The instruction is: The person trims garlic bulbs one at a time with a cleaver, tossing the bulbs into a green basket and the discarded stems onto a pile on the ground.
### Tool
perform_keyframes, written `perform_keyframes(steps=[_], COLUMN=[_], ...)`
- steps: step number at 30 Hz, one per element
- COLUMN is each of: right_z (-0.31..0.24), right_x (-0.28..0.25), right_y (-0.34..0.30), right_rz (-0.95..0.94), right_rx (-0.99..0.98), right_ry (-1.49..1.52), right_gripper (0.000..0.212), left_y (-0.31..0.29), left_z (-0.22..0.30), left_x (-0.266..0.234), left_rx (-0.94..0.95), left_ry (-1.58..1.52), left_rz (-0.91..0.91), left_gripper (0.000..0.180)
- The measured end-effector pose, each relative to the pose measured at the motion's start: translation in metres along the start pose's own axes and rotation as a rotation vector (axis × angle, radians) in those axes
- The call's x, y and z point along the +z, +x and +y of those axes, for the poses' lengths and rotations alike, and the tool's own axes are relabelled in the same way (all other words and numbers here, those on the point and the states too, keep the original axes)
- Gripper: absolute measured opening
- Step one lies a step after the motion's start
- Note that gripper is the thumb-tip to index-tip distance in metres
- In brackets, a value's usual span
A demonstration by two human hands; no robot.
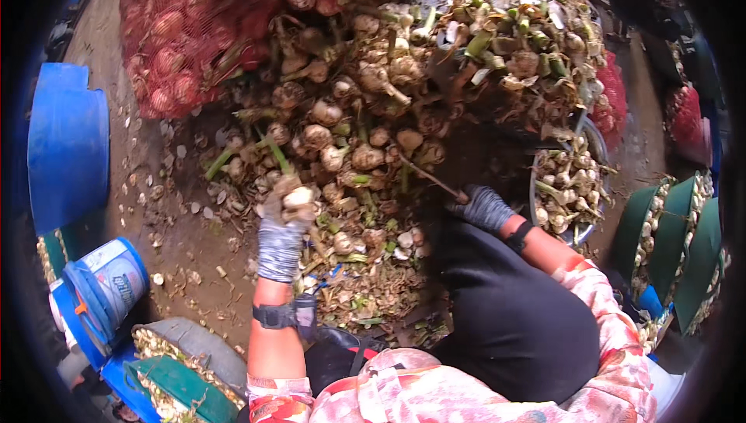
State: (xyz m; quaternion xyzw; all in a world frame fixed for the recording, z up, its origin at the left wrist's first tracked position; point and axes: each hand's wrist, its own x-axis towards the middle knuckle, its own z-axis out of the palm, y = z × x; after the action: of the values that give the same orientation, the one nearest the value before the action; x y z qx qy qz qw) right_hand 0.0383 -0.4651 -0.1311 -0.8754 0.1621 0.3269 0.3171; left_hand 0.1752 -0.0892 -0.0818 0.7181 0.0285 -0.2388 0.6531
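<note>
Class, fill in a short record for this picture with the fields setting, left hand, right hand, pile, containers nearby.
setting: dirt ground strewn with peelings
left hand: left hand, gloved, closed around a garlic bulb
right hand: right hand, gloved, gripping a thin stalk
pile: heap of unpeeled garlic bulbs with stalks; red mesh sacks behind it
containers nearby: blue barrel at left, blue bucket on its side, green trays of bulbs at right
</note>
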Motion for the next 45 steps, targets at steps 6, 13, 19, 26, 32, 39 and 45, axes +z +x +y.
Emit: perform_keyframes(steps=[6,13,19,26,32,39,45], right_z=[0.091,0.066,0.007,0.006,0.057,0.045,0.025], right_x=[0.066,0.058,-0.015,-0.026,0.009,0.013,0.008], right_y=[0.03,0.025,-0.015,0.0,0.017,0.028,0.029], right_rz=[0.121,0.102,0.102,0.194,0.189,0.269,0.119], right_rx=[-0.29,-0.204,0.053,0.176,-0.272,-0.491,-0.404], right_ry=[0.191,0.22,0.21,0.25,-0.873,-0.991,-0.704], right_gripper=[0.053,0.05,0.047,0.04,0.027,0.036,0.025], left_y=[-0.006,0.008,0.098,0.17,0.213,0.19,0.132], left_z=[0.106,0.132,0.077,0.092,0.109,0.091,0.082], left_x=[0.23,0.243,0.131,0.146,0.191,0.15,0.116], left_rx=[0.369,0.849,0.816,0.875,0.506,0.314,0.316], left_ry=[-0.117,0.19,0.601,1.011,1.392,1.534,1.737], left_rz=[-0.618,-0.531,0.054,-0.115,-0.247,-0.414,-0.442], left_gripper=[0.06,0.063,0.036,0.046,0.053,0.072,0.063])
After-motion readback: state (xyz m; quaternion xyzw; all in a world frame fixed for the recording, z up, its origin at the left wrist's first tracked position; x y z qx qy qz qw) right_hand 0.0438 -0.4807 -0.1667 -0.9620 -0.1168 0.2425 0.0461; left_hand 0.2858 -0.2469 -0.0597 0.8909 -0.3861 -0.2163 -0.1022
